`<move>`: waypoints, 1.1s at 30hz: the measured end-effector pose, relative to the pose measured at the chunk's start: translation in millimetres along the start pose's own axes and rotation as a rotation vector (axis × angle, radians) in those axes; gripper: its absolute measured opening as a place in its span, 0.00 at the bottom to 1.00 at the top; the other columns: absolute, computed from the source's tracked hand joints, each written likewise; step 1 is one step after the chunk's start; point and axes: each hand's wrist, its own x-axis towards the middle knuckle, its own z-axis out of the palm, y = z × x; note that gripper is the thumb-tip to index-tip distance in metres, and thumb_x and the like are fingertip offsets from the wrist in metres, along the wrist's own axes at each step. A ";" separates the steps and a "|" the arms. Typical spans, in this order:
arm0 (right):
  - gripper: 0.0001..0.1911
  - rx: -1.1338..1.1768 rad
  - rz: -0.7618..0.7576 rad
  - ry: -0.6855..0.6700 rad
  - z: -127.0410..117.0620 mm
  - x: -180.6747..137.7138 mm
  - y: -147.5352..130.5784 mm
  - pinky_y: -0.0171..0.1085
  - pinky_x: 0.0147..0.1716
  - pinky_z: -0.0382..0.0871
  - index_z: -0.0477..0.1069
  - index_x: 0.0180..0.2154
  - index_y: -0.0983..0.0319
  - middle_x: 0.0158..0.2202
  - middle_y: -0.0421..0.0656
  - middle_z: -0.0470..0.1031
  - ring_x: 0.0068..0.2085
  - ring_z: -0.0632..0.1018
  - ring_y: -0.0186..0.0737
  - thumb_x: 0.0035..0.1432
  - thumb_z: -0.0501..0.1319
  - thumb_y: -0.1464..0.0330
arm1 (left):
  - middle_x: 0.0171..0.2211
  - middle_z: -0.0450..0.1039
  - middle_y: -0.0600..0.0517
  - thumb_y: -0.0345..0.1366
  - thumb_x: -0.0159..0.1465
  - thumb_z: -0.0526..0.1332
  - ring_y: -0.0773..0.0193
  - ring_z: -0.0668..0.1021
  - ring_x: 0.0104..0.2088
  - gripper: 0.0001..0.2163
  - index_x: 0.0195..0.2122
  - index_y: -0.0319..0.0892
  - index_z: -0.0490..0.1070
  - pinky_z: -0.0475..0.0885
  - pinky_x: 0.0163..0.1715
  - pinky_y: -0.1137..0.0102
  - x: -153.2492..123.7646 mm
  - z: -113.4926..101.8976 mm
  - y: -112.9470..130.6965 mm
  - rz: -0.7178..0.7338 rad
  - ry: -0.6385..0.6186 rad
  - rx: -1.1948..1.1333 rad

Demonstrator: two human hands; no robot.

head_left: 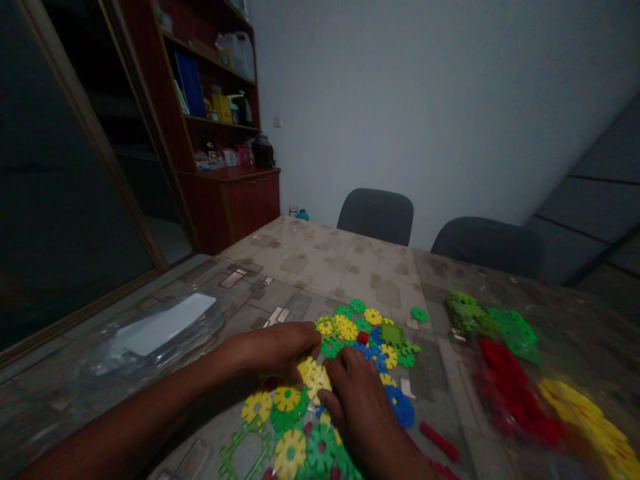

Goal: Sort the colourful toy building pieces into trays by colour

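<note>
Two hands meet in the head view: left hand (273, 350) and right hand (357, 400) both pinch the yellow discs (314, 379), just beyond the joined cluster (300, 443). Slots probably want squaring up before any firm pressing.

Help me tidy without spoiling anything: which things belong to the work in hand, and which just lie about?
In hand: left hand, right hand, yellow gear piece between them, joined gear pieces below, loose gear pile beyond.
Lying about: bagged pieces at right, clear packet at left, chairs.
</note>
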 end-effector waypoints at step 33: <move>0.07 0.091 0.238 -0.068 -63.3 -6.3 65.5 0.35 0.32 0.58 0.69 0.34 0.60 0.33 0.44 0.77 0.36 0.77 0.44 0.64 0.54 0.69 | 0.39 0.78 0.52 0.31 0.62 0.67 0.58 0.77 0.40 0.06 0.39 0.44 0.75 0.66 0.40 0.68 12.5 14.7 -14.0 0.173 0.265 -0.108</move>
